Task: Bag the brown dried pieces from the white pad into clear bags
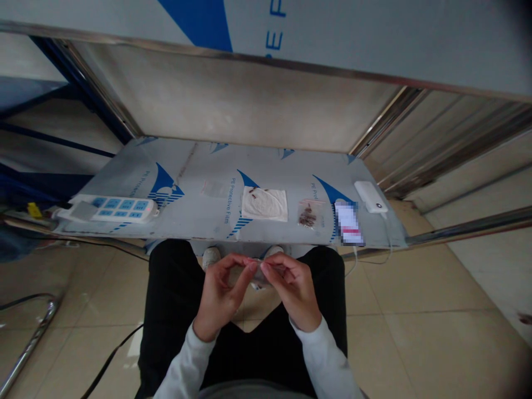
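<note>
Both hands meet in front of my lap, below the table's front edge. The thumb and fingers of my left hand pinch one side of a small clear plastic bag, and my right hand pinches the other side. The fingers partly cover the bag, so its contents cannot be made out. Beyond the hands, a white cloth or paper sheet lies on the table with a few small brown pieces near its upper left. A clear zip bag holding several small brown pieces lies to its right.
The table is covered in printed protective film. At its left lies a white power strip. A phone and a white power bank with a cable lie right. A flat clear bag is left of the sheet. A shelf hangs overhead.
</note>
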`<act>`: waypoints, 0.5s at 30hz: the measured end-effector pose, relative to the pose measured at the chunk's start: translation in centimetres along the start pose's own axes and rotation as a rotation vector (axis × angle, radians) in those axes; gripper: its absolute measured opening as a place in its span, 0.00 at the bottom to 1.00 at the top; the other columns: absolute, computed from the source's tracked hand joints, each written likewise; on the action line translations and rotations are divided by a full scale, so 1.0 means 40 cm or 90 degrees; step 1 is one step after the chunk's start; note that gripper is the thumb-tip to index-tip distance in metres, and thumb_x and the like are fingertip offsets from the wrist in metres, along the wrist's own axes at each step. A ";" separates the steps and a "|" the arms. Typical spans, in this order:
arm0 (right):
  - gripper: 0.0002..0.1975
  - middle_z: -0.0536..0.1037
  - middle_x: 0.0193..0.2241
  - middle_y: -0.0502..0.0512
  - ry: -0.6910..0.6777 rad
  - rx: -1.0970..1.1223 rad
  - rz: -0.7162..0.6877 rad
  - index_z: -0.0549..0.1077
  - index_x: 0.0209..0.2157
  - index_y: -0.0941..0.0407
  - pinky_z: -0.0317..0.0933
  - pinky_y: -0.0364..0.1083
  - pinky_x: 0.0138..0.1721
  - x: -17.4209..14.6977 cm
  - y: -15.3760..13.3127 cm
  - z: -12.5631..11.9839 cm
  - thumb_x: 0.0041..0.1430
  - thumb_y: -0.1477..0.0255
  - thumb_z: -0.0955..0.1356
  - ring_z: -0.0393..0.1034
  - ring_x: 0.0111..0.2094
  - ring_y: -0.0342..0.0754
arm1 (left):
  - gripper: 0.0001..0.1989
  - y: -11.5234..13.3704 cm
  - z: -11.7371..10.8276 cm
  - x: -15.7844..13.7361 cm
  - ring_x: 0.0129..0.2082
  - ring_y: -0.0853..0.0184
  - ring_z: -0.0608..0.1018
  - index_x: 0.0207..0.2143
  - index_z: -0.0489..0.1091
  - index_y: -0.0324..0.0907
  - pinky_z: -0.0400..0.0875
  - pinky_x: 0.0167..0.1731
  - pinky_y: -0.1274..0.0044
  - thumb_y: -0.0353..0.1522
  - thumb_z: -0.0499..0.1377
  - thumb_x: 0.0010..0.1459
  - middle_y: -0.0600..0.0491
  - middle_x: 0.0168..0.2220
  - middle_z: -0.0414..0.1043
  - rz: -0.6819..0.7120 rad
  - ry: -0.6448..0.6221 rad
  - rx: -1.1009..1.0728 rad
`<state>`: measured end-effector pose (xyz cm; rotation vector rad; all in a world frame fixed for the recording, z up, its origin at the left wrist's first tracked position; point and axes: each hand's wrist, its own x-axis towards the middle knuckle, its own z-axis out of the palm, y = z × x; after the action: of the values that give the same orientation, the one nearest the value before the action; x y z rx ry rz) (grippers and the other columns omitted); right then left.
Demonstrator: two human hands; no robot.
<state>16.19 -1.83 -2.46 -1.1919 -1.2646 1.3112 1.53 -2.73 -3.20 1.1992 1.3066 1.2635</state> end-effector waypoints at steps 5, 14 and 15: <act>0.08 0.78 0.28 0.53 -0.032 -0.016 -0.001 0.76 0.30 0.57 0.66 0.42 0.33 0.000 0.006 -0.002 0.56 0.66 0.70 0.72 0.31 0.45 | 0.09 -0.005 -0.006 0.007 0.32 0.66 0.78 0.32 0.75 0.38 0.73 0.34 0.78 0.35 0.63 0.53 0.49 0.31 0.78 -0.024 -0.046 -0.027; 0.10 0.81 0.32 0.56 -0.033 -0.005 0.054 0.79 0.35 0.56 0.70 0.46 0.37 -0.024 0.029 -0.045 0.58 0.65 0.69 0.76 0.34 0.50 | 0.06 -0.026 0.009 -0.001 0.27 0.69 0.77 0.28 0.74 0.39 0.71 0.31 0.80 0.34 0.63 0.54 0.53 0.26 0.76 -0.004 -0.049 0.078; 0.10 0.81 0.32 0.57 -0.027 -0.046 0.036 0.80 0.35 0.55 0.70 0.47 0.37 -0.022 0.028 -0.054 0.58 0.65 0.69 0.76 0.33 0.50 | 0.06 -0.029 0.016 -0.001 0.27 0.70 0.76 0.28 0.74 0.39 0.70 0.30 0.80 0.34 0.63 0.54 0.53 0.26 0.76 -0.006 -0.047 0.077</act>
<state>18.42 -2.54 -3.55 -1.2652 -1.3266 1.3474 2.11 -2.70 -4.39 1.3115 1.3490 1.1366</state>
